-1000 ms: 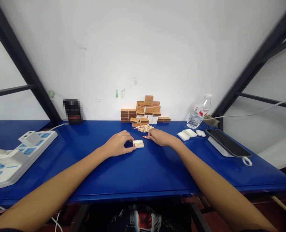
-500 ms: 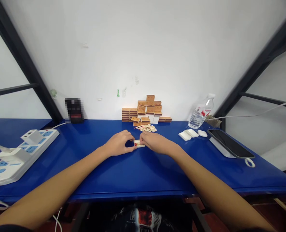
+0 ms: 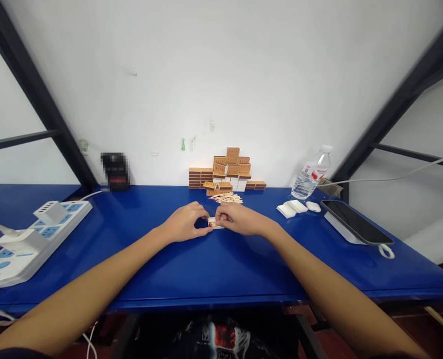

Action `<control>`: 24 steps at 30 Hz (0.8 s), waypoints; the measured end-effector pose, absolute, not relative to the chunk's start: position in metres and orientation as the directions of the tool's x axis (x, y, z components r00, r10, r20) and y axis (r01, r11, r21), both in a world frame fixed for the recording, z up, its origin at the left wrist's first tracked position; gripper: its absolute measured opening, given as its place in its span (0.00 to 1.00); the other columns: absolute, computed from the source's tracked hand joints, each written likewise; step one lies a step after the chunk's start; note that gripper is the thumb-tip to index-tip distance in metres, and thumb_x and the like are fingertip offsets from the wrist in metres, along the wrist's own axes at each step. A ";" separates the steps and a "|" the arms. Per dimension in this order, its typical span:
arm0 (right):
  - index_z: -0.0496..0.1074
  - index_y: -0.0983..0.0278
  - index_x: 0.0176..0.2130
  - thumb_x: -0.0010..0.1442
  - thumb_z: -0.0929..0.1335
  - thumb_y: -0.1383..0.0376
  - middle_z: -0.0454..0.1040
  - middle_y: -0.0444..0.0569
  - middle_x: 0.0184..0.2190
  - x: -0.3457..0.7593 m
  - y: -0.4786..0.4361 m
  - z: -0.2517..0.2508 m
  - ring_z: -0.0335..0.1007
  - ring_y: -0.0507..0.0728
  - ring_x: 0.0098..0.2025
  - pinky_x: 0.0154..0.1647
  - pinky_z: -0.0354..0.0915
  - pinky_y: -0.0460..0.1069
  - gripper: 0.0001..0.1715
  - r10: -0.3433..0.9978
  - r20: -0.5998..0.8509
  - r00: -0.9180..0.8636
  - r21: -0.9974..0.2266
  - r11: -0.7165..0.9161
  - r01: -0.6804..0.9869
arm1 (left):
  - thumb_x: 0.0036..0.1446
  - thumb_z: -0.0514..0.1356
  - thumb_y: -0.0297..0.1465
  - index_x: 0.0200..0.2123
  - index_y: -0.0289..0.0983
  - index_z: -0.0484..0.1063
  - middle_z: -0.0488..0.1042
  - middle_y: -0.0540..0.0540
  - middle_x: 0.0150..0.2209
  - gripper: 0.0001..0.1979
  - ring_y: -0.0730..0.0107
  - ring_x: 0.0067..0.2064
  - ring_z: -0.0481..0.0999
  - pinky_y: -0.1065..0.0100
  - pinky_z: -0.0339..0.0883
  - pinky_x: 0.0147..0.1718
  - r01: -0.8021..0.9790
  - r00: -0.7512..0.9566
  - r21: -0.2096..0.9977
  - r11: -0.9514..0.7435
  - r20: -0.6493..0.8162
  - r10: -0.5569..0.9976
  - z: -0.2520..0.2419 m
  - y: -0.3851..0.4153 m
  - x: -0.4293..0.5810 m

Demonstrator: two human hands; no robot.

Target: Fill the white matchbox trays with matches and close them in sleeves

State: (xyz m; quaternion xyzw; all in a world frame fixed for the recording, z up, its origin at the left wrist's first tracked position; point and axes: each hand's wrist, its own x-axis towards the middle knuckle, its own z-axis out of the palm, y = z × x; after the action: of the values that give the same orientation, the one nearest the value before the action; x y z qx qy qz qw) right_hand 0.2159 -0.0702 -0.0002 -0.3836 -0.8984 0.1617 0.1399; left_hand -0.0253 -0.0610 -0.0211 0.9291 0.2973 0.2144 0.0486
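Observation:
A small white matchbox tray with red-tipped matches in it lies on the blue table. My left hand pinches its left end with curled fingers. My right hand is closed at its right end, fingertips over the tray; whether they hold a match is hidden. Behind the hands lies a loose heap of matches, and a pile of orange matchboxes stands against the wall.
A white power strip with plugs lies at the left. At the right are a water bottle, white trays, a white earbud case and a dark phone on a stand. A blurred dark object stands by the wall.
My right hand came from the loose matches leftward to the tray and closed over its right end. My left hand stayed on the tray's left end.

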 end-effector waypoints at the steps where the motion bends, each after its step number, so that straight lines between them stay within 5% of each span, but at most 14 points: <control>1: 0.73 0.66 0.38 0.67 0.68 0.69 0.71 0.46 0.32 0.214 -0.070 -0.002 0.63 0.53 0.34 0.35 0.56 0.47 0.03 0.726 0.129 -0.675 -0.405 0.660 0.633 | 0.62 0.66 0.40 0.41 0.38 0.76 0.78 0.45 0.39 0.11 0.60 0.44 0.74 0.62 0.68 0.42 0.532 0.730 0.218 -0.818 0.373 0.573 -0.022 -0.061 -0.025; 24: 0.73 0.65 0.39 0.68 0.69 0.65 0.74 0.45 0.31 0.222 -0.064 -0.004 0.64 0.53 0.30 0.32 0.55 0.47 0.05 0.783 0.025 -0.622 -0.460 0.561 0.688 | 0.63 0.65 0.40 0.43 0.39 0.77 0.78 0.45 0.39 0.11 0.59 0.44 0.74 0.62 0.68 0.43 0.543 0.734 0.223 -0.809 0.342 0.587 -0.019 -0.061 -0.026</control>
State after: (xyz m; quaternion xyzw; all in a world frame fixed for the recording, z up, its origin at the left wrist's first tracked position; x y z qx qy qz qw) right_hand 0.2224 -0.0638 -0.0040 -0.4196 -0.8762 0.2081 0.1139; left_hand -0.0259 -0.0607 -0.0191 0.9296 0.3039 0.2015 0.0543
